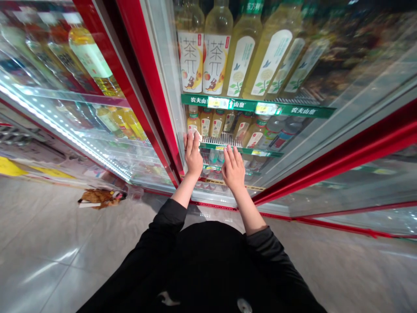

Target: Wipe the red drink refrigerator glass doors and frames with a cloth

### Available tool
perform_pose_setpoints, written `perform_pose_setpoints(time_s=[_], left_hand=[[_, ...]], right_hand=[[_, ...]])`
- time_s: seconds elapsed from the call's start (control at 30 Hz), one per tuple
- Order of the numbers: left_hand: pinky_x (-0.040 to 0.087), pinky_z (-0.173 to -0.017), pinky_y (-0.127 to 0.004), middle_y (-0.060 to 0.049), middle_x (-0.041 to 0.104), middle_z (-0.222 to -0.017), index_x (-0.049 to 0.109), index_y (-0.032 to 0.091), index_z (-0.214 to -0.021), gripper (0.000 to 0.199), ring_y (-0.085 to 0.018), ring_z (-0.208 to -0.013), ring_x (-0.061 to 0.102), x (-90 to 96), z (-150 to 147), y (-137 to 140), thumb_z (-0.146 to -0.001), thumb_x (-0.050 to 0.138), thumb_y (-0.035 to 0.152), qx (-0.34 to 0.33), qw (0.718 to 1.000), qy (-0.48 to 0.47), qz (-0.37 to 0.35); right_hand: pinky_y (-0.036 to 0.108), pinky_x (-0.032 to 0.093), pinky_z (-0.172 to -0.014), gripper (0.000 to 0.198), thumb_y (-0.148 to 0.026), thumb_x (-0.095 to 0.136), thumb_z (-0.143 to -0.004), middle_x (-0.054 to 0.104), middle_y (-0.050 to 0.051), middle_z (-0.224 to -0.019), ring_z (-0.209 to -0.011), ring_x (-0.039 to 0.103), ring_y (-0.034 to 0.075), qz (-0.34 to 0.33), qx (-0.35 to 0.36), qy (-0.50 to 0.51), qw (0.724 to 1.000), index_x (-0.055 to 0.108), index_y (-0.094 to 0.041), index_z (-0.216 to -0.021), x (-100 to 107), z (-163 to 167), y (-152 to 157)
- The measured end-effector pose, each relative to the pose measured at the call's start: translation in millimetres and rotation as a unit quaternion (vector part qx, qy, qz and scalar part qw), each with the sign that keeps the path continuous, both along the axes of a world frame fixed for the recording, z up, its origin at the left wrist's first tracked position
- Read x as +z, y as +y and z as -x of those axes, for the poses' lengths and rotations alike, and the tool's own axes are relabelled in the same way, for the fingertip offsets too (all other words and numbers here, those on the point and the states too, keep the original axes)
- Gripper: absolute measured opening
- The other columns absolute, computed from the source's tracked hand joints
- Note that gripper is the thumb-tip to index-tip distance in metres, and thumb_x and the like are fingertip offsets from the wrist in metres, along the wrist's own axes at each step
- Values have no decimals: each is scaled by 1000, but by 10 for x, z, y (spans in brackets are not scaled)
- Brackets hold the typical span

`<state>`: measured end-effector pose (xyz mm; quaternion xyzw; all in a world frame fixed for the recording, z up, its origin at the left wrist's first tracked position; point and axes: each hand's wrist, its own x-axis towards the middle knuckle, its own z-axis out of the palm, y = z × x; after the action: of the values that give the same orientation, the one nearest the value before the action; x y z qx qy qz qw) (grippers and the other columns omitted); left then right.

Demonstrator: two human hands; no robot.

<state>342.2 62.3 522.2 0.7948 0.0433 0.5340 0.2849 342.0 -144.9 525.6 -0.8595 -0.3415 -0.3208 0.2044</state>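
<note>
My left hand (193, 160) presses a crumpled white tissue (198, 134) against the glass door (365, 52) of a drinks fridge. Only the tissue's edges show around the fingers. To its right, my right hand (233, 168) lies flat on the glass, fingers stretched out and holding nothing. Behind the glass, small tea bottles (216, 123) stand on a shelf near my left hand's fingertips. Larger tea bottles (215, 61) fill the shelf above, over a green label strip (302, 111).
Red door frames (146, 78) run along both sides of the glass. A neighbouring fridge with bottles (91, 56) is at left, edged by a bright light strip (65, 126). A brown package (100, 198) lies on the grey tiled floor (39, 234).
</note>
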Motion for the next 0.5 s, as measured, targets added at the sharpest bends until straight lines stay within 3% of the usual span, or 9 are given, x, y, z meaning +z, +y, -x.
perform_pose_setpoints(time_s=[0.13, 0.27, 0.37, 0.5], left_hand=[[26, -141, -46, -5, 57, -169, 57, 27, -163, 54, -21, -169, 26, -180, -43, -261, -117, 28, 26, -37, 999, 21, -24], [26, -141, -45, 0, 56, -169, 57, 34, -163, 55, -20, -168, 29, -5, -165, -257, -117, 28, 25, -58, 996, -4, -62], [24, -142, -46, -1, 56, -169, 58, 32, -162, 56, -20, -169, 27, 128, -207, -218, -117, 24, 26, -38, 998, -16, -49], [28, -140, -43, -8, 62, -164, 60, 24, -160, 57, -20, -168, 29, 8, -149, -390, -118, 23, 31, 4, 1000, 2, -11]], right_hand=[[56, 37, -137, 70, -14, 40, -105, 51, 12, -173, -168, 36, 27, -10, 6, 9, 1000, 35, -19, -175, -6, -15, -81], [57, 38, -136, 69, -14, 39, -106, 51, 12, -173, -167, 38, 27, -12, -2, 9, 1000, 36, -21, -174, 20, -48, -163], [58, 38, -136, 69, -13, 38, -105, 52, 13, -172, -166, 39, 28, -22, -6, 2, 1000, 37, -20, -174, 35, -85, -240], [59, 37, -136, 71, -13, 39, -104, 49, 13, -174, -167, 36, 28, -26, -1, 10, 1000, 35, -20, -175, 38, -130, -356]])
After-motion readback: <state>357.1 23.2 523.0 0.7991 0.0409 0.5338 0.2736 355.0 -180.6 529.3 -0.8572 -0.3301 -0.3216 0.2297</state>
